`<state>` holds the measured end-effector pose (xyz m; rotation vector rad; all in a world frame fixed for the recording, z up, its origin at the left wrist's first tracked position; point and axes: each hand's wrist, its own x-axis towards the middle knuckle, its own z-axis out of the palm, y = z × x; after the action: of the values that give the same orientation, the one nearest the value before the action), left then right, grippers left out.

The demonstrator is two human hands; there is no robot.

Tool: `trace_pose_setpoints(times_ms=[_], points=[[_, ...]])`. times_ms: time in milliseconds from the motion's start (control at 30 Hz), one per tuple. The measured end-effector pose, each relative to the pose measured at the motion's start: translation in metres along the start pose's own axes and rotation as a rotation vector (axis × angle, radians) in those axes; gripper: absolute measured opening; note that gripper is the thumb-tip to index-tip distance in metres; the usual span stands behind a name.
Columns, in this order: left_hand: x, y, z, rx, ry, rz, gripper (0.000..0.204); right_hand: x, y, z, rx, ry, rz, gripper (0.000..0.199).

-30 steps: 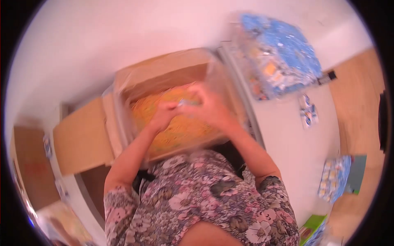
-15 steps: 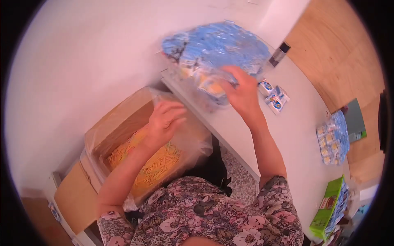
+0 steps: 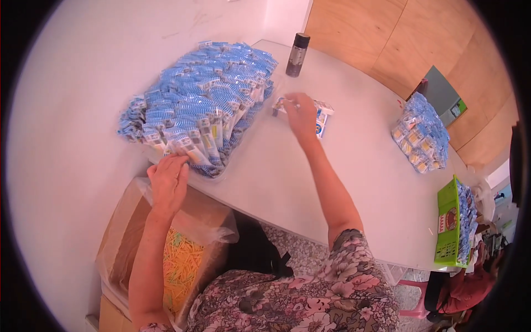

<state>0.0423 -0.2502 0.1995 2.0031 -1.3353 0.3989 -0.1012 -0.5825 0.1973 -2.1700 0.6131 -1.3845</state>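
A clear plastic tub [image 3: 225, 176] stands at the table's left end, heaped with blue-and-white striped packets [image 3: 193, 94]. My left hand [image 3: 169, 185] is at its near left corner, fingers bent and pressed together against the lowest packets and the rim. What those fingers grip is hidden. My right hand [image 3: 301, 119] is just right of the tub, over small white packets [image 3: 321, 124] with blue print. Its fingers curve to the left and are slightly smeared, so I cannot see whether they hold a packet.
Below the tub, a plastic-lined cardboard box [image 3: 119, 232] holds thin yellow and orange strips [image 3: 182, 265]. A dark bottle [image 3: 297, 55] stands behind. At right are a bundle of packets [image 3: 420, 135] and a green basket [image 3: 447, 221]. Another person [image 3: 470, 288] is at the lower right.
My view has swung to the right. My left hand has gone from above the cardboard box to the tub's corner. My right hand has moved from the tub to the small white packets.
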Motion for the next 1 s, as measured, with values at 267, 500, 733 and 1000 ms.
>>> trace_pose_setpoints(times_ms=[267,500,733,1000], points=[[0.001,-0.01,0.009,-0.158,0.095,0.061,0.013,0.003,0.114,0.013,-0.732,-0.419,0.09,0.079],[0.004,0.001,0.006,-0.218,0.031,-0.075,0.018,0.039,0.146,-0.031,-0.83,-0.082,0.153,0.083],[-0.006,-0.011,0.002,-0.282,0.051,-0.227,0.022,0.039,0.177,-0.039,-0.763,-0.379,0.375,0.063],[-0.008,-0.005,-0.005,-0.039,0.23,-0.199,0.049,0.032,0.193,-0.09,-0.754,0.019,0.161,0.029]])
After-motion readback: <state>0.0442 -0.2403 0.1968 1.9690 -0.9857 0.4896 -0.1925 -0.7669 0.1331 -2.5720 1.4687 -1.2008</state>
